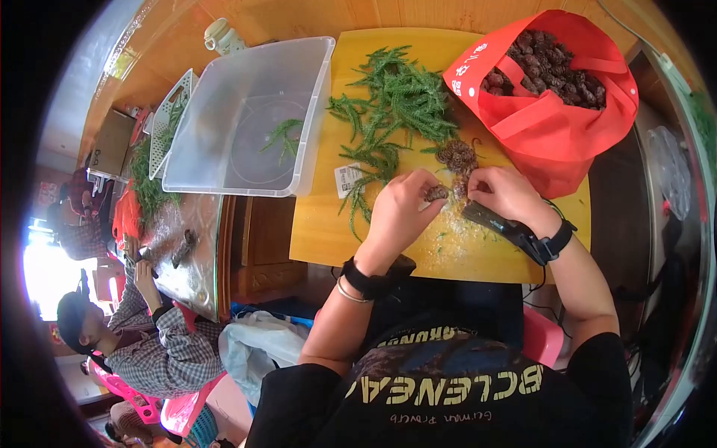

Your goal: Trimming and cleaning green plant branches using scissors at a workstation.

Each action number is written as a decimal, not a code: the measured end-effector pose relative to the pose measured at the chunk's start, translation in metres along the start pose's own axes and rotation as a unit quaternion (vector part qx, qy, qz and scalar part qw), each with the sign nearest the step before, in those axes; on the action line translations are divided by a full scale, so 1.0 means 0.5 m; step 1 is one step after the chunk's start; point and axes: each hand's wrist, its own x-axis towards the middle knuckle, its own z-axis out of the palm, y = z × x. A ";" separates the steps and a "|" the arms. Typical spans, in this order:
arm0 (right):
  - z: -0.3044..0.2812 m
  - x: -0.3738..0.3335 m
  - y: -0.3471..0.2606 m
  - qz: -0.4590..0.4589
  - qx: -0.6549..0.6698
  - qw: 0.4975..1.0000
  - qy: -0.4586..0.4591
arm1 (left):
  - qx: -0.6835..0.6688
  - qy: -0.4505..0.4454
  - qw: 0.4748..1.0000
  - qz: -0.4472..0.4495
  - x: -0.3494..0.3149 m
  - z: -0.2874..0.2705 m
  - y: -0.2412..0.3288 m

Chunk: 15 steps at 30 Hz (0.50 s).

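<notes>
My left hand (403,205) pinches a small brown pinecone (436,193) between thumb and fingers over the yellow table. Close beside it, my right hand (509,196) has its fingers closed; whatever is between them is too small to make out. A little cluster of brown pinecones (456,155) lies just beyond both hands. Below my right hand is a black oblong device (489,221) next to the wristband. Pale crumbs (441,243) are scattered on the tabletop under my hands. Green artificial pine sprigs (403,93) are heaped beyond my left hand.
A red bag (553,138) full of pinecones stands at the table's far right. At left, a clear plastic bin (246,168) holds one green sprig. The yellow table (321,239) carries a white label (347,181). Another person (157,336) sits at a table farther left.
</notes>
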 end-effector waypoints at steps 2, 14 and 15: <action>-0.005 0.002 0.001 0.016 0.037 0.999 -0.002 | -0.161 -0.029 0.983 -0.085 -0.006 -0.018 0.015; -0.067 -0.040 -0.102 -0.145 0.386 0.881 0.233 | -0.663 -0.025 0.743 -0.086 -0.028 0.004 -0.004; -0.074 -0.055 -0.121 -0.186 0.455 0.829 0.265 | -0.664 -0.025 0.742 -0.085 -0.028 0.004 -0.001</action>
